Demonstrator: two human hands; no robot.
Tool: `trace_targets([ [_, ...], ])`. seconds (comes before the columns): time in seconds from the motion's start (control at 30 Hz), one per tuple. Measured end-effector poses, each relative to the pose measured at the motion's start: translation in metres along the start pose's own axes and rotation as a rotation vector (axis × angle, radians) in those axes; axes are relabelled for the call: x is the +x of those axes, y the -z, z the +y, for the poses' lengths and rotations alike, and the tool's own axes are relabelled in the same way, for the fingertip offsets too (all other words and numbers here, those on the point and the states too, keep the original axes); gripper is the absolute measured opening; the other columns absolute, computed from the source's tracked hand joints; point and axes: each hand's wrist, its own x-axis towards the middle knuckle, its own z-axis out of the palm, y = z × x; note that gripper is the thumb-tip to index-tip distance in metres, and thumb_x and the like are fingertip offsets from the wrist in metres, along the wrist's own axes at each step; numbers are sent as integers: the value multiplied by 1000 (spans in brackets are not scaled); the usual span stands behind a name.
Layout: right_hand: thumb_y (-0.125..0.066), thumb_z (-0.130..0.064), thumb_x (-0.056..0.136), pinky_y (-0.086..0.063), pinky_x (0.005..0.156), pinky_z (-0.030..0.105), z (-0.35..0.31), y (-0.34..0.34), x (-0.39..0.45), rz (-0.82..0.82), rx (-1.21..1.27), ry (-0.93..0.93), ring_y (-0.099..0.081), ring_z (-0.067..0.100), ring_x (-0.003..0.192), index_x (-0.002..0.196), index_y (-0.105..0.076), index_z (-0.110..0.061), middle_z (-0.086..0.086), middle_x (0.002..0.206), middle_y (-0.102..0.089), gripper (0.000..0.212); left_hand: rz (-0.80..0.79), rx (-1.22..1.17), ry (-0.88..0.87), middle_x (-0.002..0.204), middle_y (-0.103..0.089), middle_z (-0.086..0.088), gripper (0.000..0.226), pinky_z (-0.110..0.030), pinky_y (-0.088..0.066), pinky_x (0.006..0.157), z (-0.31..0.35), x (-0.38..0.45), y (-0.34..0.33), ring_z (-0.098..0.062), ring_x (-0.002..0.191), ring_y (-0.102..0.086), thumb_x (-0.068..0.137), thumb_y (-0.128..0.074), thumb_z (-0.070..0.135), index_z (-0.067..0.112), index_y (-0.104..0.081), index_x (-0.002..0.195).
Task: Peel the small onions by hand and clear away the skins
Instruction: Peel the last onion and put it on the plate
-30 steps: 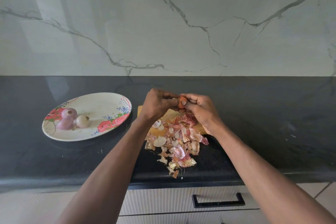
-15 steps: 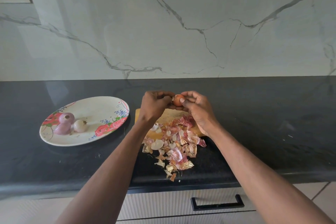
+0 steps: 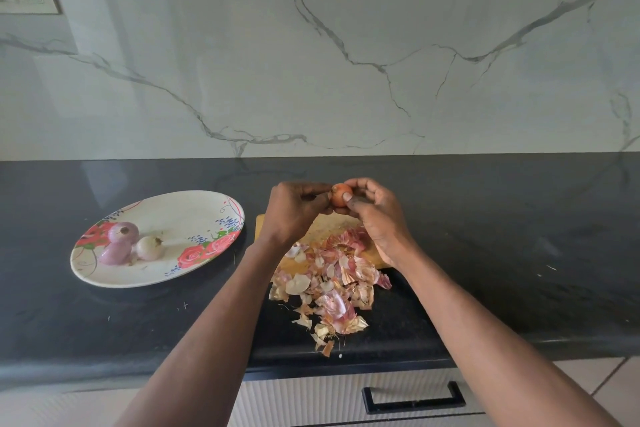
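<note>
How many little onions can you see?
4. Three peeled onions sit together on the flowered plate. One unpeeled onion is pinched between the left hand and right hand. The skin pile might hide more.

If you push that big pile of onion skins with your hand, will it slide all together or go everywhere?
Probably scatter. The onion skins are thin, curled, separate flakes, so they look very light and likely to flutter or cling to a hand. Some lie on the wooden board, others on the dark counter, so one push would likely leave bits behind. They probably crumple rather than stay stiff.
</note>
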Motion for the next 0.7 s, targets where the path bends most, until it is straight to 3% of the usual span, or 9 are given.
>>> trace_targets([
  [0.17, -79, -14, 85, -58, 91, 35, 4, -1, 1, 9, -62, 5, -70, 20, 103, 105, -69, -17, 3, 105, -74, 23, 20, 133, -67, 79, -76, -1, 15, -33, -60, 73, 2, -3, -1, -6, 71, -71, 91, -71, 11, 10, -80, 104],
  [0.27, -84, -18, 80, -59, 91, 41, 7, -2, 3, 31, -91, 5, -69, 19, 103, 102, -70, -21, 2, 106, -72, 27, 23, 183, -93, 79, -75, -1, 13, -37, -58, 71, 4, -5, -2, -12, 72, -70, 90, -70, 8, 7, -80, 98],
  [0.47, -74, -3, 88, -56, 97, 47, 8, -2, 5, 6, 51, -33, -72, 26, 102, 110, -67, -11, 9, 107, -75, 25, 30, 209, -81, 79, -74, -2, 11, -39, -58, 70, 4, -4, 0, -14, 72, -70, 89, -69, 7, 7, -79, 92],
  [0.53, -71, -1, 89, -56, 98, 47, 8, -1, 6, 11, 95, -50, -71, 28, 106, 113, -66, -9, 10, 110, -74, 25, 59, 209, -60, 75, -73, -7, 10, -44, -57, 69, 3, -3, 0, -24, 72, -70, 88, -68, 6, 3, -77, 86],
  [0.63, -62, 6, 93, -58, 93, 39, 5, 1, 6, -5, 214, -93, -72, 31, 104, 112, -65, -9, 13, 116, -71, 24, 78, 207, -17, 72, -72, -13, 14, -49, -58, 69, -3, 1, 1, -33, 71, -70, 88, -65, 7, -2, -74, 84],
  [0.7, -59, 8, 94, -59, 88, 34, 3, 2, 5, -20, 247, -99, -73, 31, 102, 113, -64, -7, 14, 118, -70, 25, 52, 250, 8, 69, -71, -14, 29, -47, -56, 65, -7, 1, 2, -32, 66, -67, 91, -60, 21, -3, -73, 80],
])
